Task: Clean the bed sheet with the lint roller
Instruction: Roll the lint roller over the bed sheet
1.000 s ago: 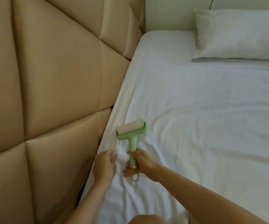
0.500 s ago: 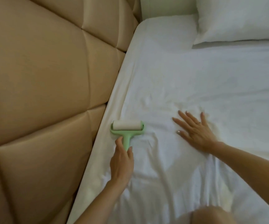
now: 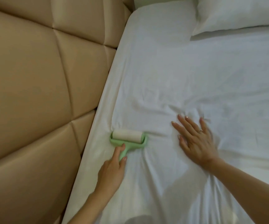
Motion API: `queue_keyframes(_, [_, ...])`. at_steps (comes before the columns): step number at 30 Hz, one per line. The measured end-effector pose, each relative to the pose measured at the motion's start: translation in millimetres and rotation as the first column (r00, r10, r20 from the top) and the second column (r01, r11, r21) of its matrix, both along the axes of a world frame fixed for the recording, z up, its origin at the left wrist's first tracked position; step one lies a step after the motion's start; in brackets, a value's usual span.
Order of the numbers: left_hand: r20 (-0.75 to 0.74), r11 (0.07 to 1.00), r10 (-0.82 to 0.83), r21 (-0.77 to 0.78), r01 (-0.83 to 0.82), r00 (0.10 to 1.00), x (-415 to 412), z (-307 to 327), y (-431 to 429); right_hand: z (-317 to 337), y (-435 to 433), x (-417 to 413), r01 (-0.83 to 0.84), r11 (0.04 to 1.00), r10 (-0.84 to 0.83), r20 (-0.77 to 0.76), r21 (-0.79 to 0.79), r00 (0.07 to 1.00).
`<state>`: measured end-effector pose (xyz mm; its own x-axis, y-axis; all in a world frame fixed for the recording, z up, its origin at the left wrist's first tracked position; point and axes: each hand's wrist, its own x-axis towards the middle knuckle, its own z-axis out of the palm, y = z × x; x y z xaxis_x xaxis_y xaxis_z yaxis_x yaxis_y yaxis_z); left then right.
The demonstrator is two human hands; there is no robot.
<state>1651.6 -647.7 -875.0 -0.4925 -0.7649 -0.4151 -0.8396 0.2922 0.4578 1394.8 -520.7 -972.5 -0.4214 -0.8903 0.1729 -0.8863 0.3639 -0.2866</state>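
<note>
The lint roller (image 3: 128,139) lies on the white bed sheet (image 3: 179,70), near the left edge of the bed, just beside the tan padded wall (image 3: 33,94). Its roll is white and sits in a light green frame. The roll touches the sheet, and the green handle points back toward the person.

The left hand (image 3: 112,168) holds the roller by this handle. The hand covers most of the handle. One finger is stretched forward along the handle and its tip reaches the green frame. Another fingertip presses the handle from the right side. So the grip is narrow and closed around the handle; how the other fingers lie under the hand, I cannot tell.

The right hand (image 3: 195,141) rests flat on the sheet, to the right of the roller and apart from it. Its fingers are straight and spread wide, and the palm presses down on the cloth. It holds nothing. A thin ring (image 3: 201,130) is on one finger of this hand.

The sheet has folds and wrinkles between the two hands and in front of the right fingers. More wrinkles run from both hands down toward the person.

A white pillow (image 3: 237,12) lies on the bed at the far right corner, well apart from both hands.
</note>
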Motion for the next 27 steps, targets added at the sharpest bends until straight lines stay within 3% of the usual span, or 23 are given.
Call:
queue_keyframes(8, [0.119, 0.99, -0.112, -0.068, 0.121, 0.987, -143.4, -3.7, -107.1, -8.2, 0.0, -2.0, -0.003, 0.994, 0.005, 0.017, -0.113, 1.0])
queue_keyframes(13, [0.111, 0.991, -0.106, -0.071, 0.114, 0.988, -208.4, -0.7, -146.1, -12.6, 0.1, -5.8, -0.021, 0.992, 0.024, 0.024, -0.122, 0.999])
queue_keyframes(23, [0.167, 0.998, -0.059, 0.026, 0.055, 0.984, -60.6, 22.4, -18.7, -10.1, 0.1, -6.0, -0.018, 0.995, 0.022, 0.046, -0.1, 0.999])
queue_keyframes(27, [0.174, 0.999, -0.046, 0.028, 0.042, 0.984, -61.4, 23.7, -19.5, -9.0, 0.0, -4.0, -0.013, 0.997, 0.015, 0.037, -0.073, 0.999])
